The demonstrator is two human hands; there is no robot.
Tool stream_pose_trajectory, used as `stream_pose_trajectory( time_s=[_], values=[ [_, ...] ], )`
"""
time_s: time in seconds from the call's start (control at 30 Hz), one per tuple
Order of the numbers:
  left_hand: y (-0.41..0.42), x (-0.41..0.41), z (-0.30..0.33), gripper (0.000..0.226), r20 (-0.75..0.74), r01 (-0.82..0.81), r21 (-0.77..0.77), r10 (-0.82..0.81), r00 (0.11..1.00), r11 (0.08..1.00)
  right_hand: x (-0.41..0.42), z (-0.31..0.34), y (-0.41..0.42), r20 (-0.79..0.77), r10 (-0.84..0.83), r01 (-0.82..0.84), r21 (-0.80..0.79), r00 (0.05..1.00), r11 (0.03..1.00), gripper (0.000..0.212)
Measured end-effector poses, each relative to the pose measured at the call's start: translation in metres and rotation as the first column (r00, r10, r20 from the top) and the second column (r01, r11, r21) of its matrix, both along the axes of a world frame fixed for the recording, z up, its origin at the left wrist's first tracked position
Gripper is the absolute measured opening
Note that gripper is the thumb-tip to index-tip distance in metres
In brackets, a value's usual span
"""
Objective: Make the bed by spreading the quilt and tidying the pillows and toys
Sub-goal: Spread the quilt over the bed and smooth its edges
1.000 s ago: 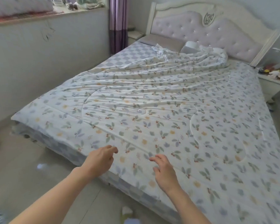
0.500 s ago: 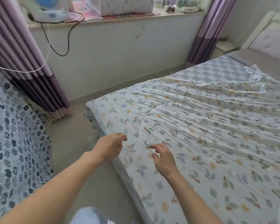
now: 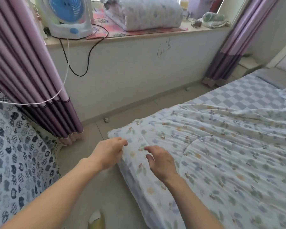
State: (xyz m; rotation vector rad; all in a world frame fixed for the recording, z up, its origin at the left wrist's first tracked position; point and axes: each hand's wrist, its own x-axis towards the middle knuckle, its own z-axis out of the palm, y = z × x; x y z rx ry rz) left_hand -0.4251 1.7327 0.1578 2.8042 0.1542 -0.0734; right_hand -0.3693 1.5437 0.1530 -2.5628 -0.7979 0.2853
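The head view cuts the bed (image 3: 248, 90) off at the right and bottom edges, so neither the headboard nor any pillows or toys on it can be made out. The quilt (image 3: 221, 154), white with small leaves and flowers, lies wrinkled over most of the bed and hangs over its near edge; a strip of checked sheet (image 3: 238, 95) shows bare along the far side. The quilt's corner sits at the near left corner of the bed. The left hand (image 3: 108, 152) is at that corner with its fingers curled against the quilt's edge, but whether they actually pinch the cloth is hidden by the back of the hand. The right hand (image 3: 160, 160) hovers just beside it over the quilt, fingers loosely bent and spread, holding nothing. Both forearms run out of the bottom of the view.

Across the bare floor (image 3: 96, 192), a window ledge (image 3: 139, 36) carries a blue and white fan (image 3: 66, 15), a folded blanket (image 3: 145, 12) on a pink mat, and some small items too blurred to name. Purple curtains (image 3: 26, 71) hang at both ends of the ledge. A patterned cloth (image 3: 15, 154) fills the left edge.
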Motion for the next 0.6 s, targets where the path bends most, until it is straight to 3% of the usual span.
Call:
stream_pose_trajectory(
  time_s=[0.33, 0.6],
  values=[
    [0.152, 0.107, 0.021, 0.033, 0.0, 0.114, 0.075, -0.114, 0.993, 0.991, 0.09, 0.005, 0.145, 0.087, -0.03, 0.035, -0.052, 0.996, 0.998, 0.031],
    [0.225, 0.267, 0.019, 0.028, -0.023, 0.222, 0.147, -0.221, 0.975, 0.964, 0.236, -0.008, 0.229, 0.128, -0.085, 0.091, -0.039, 0.988, 0.995, 0.029]
  ],
)
